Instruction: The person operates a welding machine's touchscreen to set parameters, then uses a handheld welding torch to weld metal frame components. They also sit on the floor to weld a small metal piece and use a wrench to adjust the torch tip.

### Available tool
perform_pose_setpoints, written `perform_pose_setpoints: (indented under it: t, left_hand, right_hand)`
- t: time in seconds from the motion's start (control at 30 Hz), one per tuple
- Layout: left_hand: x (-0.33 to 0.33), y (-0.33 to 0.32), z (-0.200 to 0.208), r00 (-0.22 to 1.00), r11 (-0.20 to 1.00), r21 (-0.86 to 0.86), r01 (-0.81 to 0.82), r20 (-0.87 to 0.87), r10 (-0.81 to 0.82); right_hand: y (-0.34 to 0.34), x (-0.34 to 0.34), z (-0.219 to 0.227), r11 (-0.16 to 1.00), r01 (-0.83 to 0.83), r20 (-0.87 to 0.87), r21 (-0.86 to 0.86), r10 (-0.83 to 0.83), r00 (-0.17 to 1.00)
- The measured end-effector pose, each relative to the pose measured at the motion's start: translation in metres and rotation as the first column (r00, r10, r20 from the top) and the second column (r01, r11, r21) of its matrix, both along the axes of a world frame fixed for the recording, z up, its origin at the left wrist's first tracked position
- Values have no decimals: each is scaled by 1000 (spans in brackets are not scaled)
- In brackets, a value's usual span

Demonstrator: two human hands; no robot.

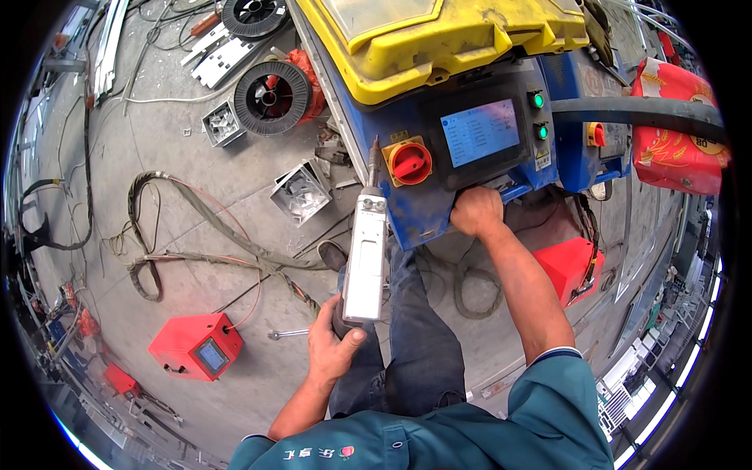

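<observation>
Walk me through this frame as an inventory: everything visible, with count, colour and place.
Handheld tool: one, silver-white, centre
Blue machines: two, blue, upper centre and right
Cover: one, yellow, top centre
Screen: one, lit blue, central machine
Rotary switches: two, red on yellow, machine fronts
Buttons: two, green, beside the screen
Bag: one, red, right
Boxes: at least three, red, floor, both sides
Spools: two, black, upper left
Bins: two, grey, left of centre
Cables: several, mostly dark, floor
Shirt: one, teal, bottom
Left hand: one, bare, around the tool's lower end
Right hand: one, bare, central machine's front
</observation>
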State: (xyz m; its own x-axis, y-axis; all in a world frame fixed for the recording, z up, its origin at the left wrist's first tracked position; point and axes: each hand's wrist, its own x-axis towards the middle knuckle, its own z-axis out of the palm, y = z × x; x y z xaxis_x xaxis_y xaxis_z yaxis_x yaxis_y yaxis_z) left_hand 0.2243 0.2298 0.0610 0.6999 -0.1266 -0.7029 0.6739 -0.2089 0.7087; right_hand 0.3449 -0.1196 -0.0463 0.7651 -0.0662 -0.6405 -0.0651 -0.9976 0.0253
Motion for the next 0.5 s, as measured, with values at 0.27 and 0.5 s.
perform_pose_setpoints:
  t: [0.27,0.5]
  left_hand:
    - [2,-3,2,1000,1000,-3,-12,19,12]
    - [0,2,-2,1000,999,-34,-10,-19,9]
  right_hand:
    - [0,1,2,1000,-10,-15,-4,10,1000]
    - [2,3,6,1000,-13,-39,-7,13,999]
